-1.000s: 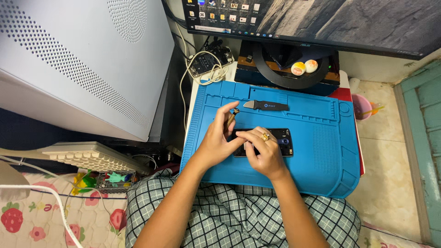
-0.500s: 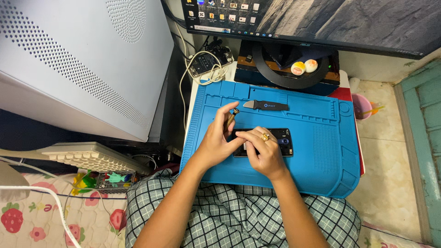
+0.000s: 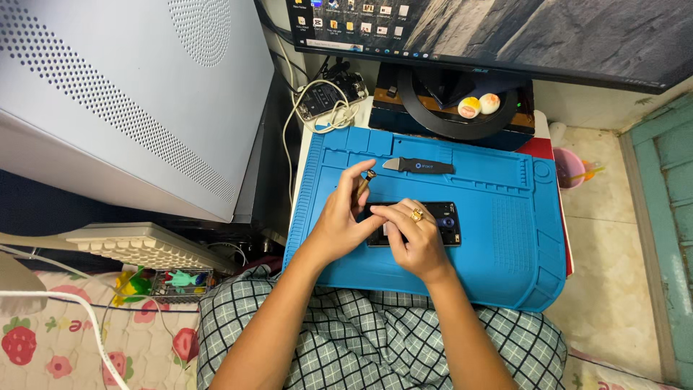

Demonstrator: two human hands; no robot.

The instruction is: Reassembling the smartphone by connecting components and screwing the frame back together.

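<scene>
Both forearms reached forward and came close together. The left hand (image 3: 341, 220) was curled, its index finger bent upward. The right hand (image 3: 413, 235) lay palm down, fingers pressing flat.

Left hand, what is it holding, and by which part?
The left hand holds a small screwdriver, fingers around its lower shaft, brown handle end sticking up, over the black phone.

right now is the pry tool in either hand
No, the pry tool lies alone on the blue mat, beyond both hands, which are on the phone.
</scene>
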